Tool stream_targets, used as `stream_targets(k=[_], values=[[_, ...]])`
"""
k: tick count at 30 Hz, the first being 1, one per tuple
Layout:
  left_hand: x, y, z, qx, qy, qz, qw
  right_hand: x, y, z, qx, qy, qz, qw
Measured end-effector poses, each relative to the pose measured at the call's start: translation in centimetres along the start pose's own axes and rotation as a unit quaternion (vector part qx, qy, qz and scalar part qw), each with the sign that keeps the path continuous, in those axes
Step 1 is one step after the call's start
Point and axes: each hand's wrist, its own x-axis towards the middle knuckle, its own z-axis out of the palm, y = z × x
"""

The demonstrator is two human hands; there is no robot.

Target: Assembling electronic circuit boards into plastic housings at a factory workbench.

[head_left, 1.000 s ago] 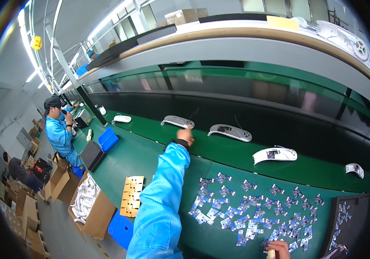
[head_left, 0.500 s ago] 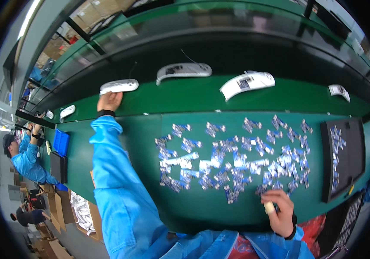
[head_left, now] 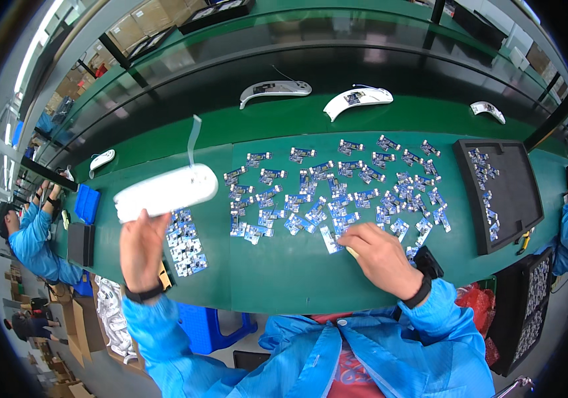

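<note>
My left hand (head_left: 143, 249) grips a white curved plastic housing (head_left: 168, 192) by its lower edge, raised over the left part of the green bench. From its top a thin pale ribbon cable (head_left: 193, 140) sticks up. My right hand (head_left: 378, 255) is low over the bench, its fingers pinched on a small blue-and-white circuit board (head_left: 329, 240) at the near edge of a wide spread of similar boards (head_left: 317, 211). A pale finger cot (head_left: 353, 252) partly shows there. Beneath the housing lies a tight block of boards (head_left: 188, 244).
More white housings (head_left: 358, 101) lie along the dark green conveyor belt (head_left: 197, 132) beyond the bench. A black foam tray (head_left: 519, 199) with some boards is at right, beside yellow-handled pliers (head_left: 524, 242). Far left are a blue bin (head_left: 87, 203) and a co-worker (head_left: 28, 232).
My left hand has brought the white housing off the belt, back over the bench. My right hand has moved left and forward onto a circuit board. The view has shifted, revealing the block of boards.
</note>
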Motion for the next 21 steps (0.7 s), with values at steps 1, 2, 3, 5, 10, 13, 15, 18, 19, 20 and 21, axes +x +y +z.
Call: stream_targets(k=[1,2,3,5,10,13,15,18,19,20,21], values=[[-2.5,-0.3,0.8,0.005,0.003,-0.011,1.000,0.5,0.1,0.4,-0.002,0.003,-0.004,1.000],[-5.1,-0.7,1.4,0.003,0.011,-0.018,1.000,1.1,0.2,0.5,-0.027,-0.015,-0.045,0.999],[-7.2,-1.1,2.0,0.000,0.018,-0.027,0.999,1.6,0.2,0.7,-0.053,-0.031,-0.083,0.995],[-10.5,-2.6,2.6,-0.041,0.006,-0.054,0.998,2.1,0.6,1.7,-0.066,-0.038,-0.103,0.992],[-14.6,-5.9,4.0,-0.107,0.007,-0.103,0.989,2.0,0.8,2.2,-0.098,-0.090,-0.131,0.982],[-15.5,-7.3,4.7,-0.139,-0.001,-0.111,0.984,1.5,-0.1,0.9,-0.094,-0.052,-0.153,0.982],[-16.0,-8.3,5.0,-0.168,-0.030,-0.127,0.977,0.5,-0.6,-0.2,-0.070,-0.010,-0.103,0.992],[-16.6,-9.5,6.6,-0.157,-0.048,-0.137,0.977,-1.5,-2.3,-2.4,-0.008,0.060,-0.050,0.997],[-16.6,-10.1,7.3,-0.146,-0.072,-0.138,0.977,-2.3,-2.9,-3.1,0.030,0.096,-0.018,0.995],[-16.8,-10.7,7.9,-0.140,-0.083,-0.143,0.976,-3.3,-3.6,-3.6,0.073,0.093,0.006,0.993],[-17.0,-11.2,8.6,-0.140,-0.085,-0.147,0.975,-4.2,-4.1,-3.7,0.106,0.093,0.010,0.990]])
